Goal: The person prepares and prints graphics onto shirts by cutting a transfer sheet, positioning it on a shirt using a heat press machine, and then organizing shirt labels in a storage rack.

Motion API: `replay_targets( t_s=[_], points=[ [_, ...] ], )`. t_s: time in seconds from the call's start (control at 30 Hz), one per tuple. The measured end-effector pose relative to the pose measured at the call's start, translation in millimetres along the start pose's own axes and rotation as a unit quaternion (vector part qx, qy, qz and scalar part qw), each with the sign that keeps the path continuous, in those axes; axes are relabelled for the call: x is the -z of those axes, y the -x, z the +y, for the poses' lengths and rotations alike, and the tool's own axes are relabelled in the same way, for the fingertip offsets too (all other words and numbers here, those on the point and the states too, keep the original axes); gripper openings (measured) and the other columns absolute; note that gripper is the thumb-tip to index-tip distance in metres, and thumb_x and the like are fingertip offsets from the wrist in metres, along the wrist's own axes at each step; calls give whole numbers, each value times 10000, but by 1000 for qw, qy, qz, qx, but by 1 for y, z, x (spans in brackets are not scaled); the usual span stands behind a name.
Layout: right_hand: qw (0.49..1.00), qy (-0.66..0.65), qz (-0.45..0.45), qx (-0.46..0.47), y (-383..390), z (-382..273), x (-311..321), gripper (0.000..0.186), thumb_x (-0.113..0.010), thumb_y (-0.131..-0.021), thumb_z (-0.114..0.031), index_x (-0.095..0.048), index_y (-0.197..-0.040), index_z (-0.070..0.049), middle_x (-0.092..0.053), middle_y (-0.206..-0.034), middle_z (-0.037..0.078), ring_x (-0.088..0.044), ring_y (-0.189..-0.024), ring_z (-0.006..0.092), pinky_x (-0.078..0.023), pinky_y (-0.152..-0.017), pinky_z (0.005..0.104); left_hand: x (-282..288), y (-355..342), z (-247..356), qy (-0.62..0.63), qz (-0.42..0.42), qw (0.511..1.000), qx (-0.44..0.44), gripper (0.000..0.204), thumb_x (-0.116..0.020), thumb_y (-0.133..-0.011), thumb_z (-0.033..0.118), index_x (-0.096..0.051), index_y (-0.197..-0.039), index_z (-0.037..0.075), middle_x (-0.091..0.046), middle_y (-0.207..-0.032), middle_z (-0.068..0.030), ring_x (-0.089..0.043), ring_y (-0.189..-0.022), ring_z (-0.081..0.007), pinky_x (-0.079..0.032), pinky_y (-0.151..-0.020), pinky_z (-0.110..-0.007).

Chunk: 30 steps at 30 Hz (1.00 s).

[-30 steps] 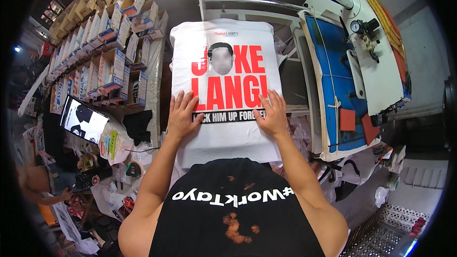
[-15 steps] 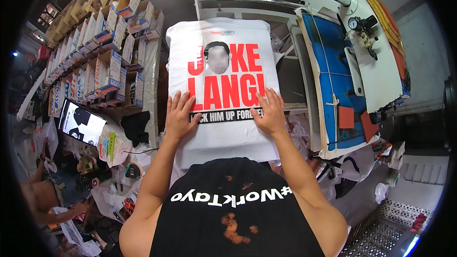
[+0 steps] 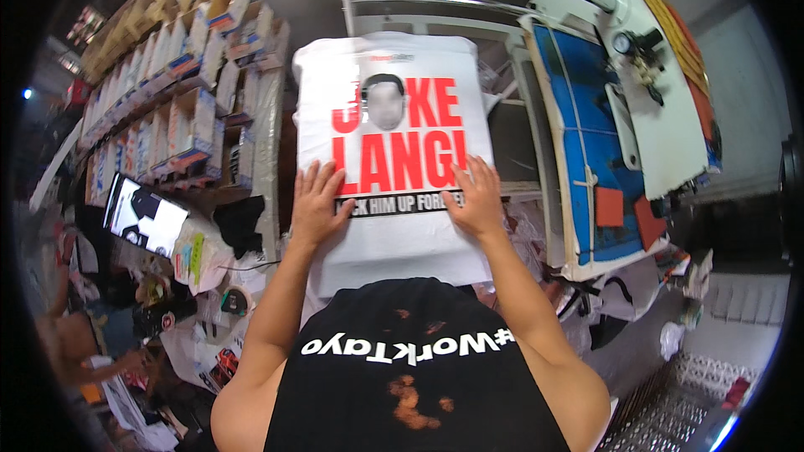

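Observation:
A white T-shirt (image 3: 394, 243) lies spread flat in front of me, stretched over what seems a board beneath it. Its front carries large red lettering, a printed head picture set among the letters, and a black band with white letters below. My left hand (image 3: 318, 201) rests on the shirt's left side with fingers spread, the fingertips reaching the red print. On the right side, level with it, my right hand (image 3: 476, 201) lies flat with spread fingers, its thumb on the end of the black band. Neither hand grips anything.
Rows of open cardboard boxes (image 3: 188, 117) stand at left, above a lit screen (image 3: 144, 216). To the right is a blue panel (image 3: 586, 151) with cord and a white machine part with a pressure gauge (image 3: 624, 42). Metal bars (image 3: 469, 2) cross the far side. Another person's arm (image 3: 105, 366) shows lower left.
My hands and the shirt stay in place. The whole view has shifted very slightly and is a little more blurred. At lower left, the other person's arm has moved slightly.

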State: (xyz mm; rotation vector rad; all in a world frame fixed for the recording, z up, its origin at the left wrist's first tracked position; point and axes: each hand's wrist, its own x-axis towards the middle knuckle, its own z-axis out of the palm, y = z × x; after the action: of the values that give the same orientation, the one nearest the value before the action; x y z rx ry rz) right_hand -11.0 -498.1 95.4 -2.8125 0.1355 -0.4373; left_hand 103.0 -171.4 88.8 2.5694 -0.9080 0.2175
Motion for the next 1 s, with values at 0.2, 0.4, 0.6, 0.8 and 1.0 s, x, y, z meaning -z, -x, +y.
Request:
replay_targets(
  t_s=[0.2,0.4,0.6,0.8,1.0],
  points=[
    [1000,2,-4,8,-1,-2,0,589,-667,-850,-420,-592,-1361,-139,-455,-1478,169,-370,-1410,348,-235,-1177,540,5,3,1,7,7,1000,10,586,-707,-835,398,-592,-1330,106,-483,-1488,-115,-351,-1436,-370,-197,-1203,-544],
    [1000,0,-1,11,1,-1,1,577,-674,-855,-410,-601,-1351,-126,-455,-1477,171,-376,-1400,362,-234,-1175,548,5,1,3,3,-5,1000,18,601,-708,-837,400,-585,-1354,120,-485,-1491,-102,-343,-1445,-357,-193,-1206,-542],
    [1000,-4,0,15,-1,-4,4,574,-669,-857,-410,-603,-1350,-124,-459,-1474,177,-384,-1392,367,-241,-1171,546,6,2,3,8,-7,1000,17,608,-707,-840,380,-568,-1368,114,-473,-1504,-105,-327,-1457,-348,-175,-1213,-529],
    [1000,2,0,6,-1,-3,5,577,-658,-858,-411,-594,-1355,-125,-465,-1463,181,-385,-1396,361,-247,-1169,542,5,1,3,6,0,1000,15,599,-716,-826,359,-578,-1352,107,-473,-1507,-104,-335,-1455,-348,-183,-1211,-527],
    [1000,-3,3,0,1,-3,3,572,-653,-857,-414,-601,-1349,-126,-471,-1457,178,-384,-1400,349,-234,-1179,538,2,1,0,2,7,1000,3,608,-713,-831,374,-573,-1359,107,-477,-1504,-109,-339,-1451,-352,-181,-1212,-526]
  ],
)
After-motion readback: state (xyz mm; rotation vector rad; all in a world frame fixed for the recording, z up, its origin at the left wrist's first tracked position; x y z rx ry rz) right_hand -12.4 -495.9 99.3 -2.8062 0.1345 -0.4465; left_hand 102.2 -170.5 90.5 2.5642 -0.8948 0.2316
